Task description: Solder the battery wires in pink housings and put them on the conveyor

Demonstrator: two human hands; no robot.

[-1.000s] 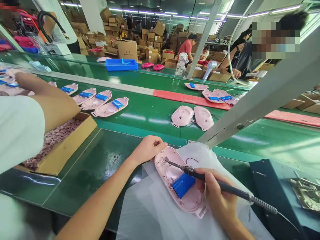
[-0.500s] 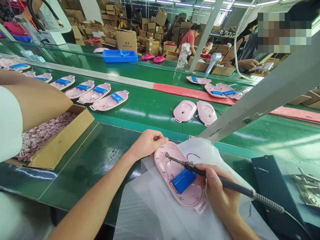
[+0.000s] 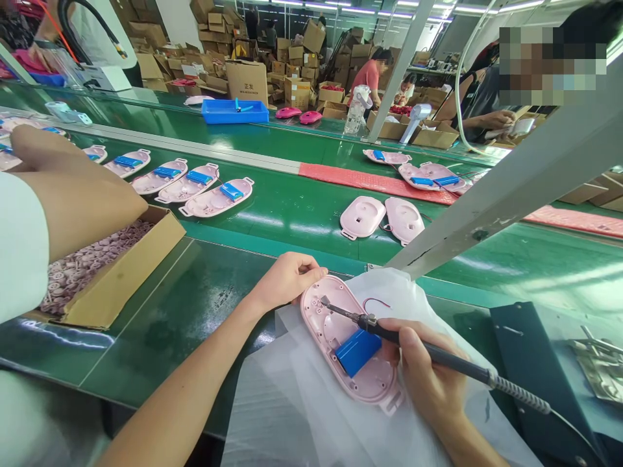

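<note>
A pink plastic shell (image 3: 335, 324) lies tilted on a white foam sheet (image 3: 272, 402) in front of me. My left hand (image 3: 291, 279) grips the shell's upper left rim between thumb and fingers. In my right hand (image 3: 431, 370) is a soldering iron (image 3: 389, 332), held like a pen, its tip touching the inside of the shell near the top. A blue battery pack (image 3: 359, 352) sits in the shell's lower half, just under the iron. A thin dark red wire (image 3: 377, 301) curls out past the shell's right edge.
Pink shells with blue batteries (image 3: 218, 196) line the green conveyor (image 3: 292, 220); two more shells (image 3: 361, 217) lie face down. A co-worker's arm (image 3: 87, 188) reaches over a cardboard box (image 3: 126, 279) of small pink parts. A metal post (image 3: 467, 194) slants at right, above a dark box (image 3: 540, 376).
The co-worker's arm at left has shifted, its hand now showing over the conveyor. The shells on the left moved slightly right. My hands and the iron stay in place.
</note>
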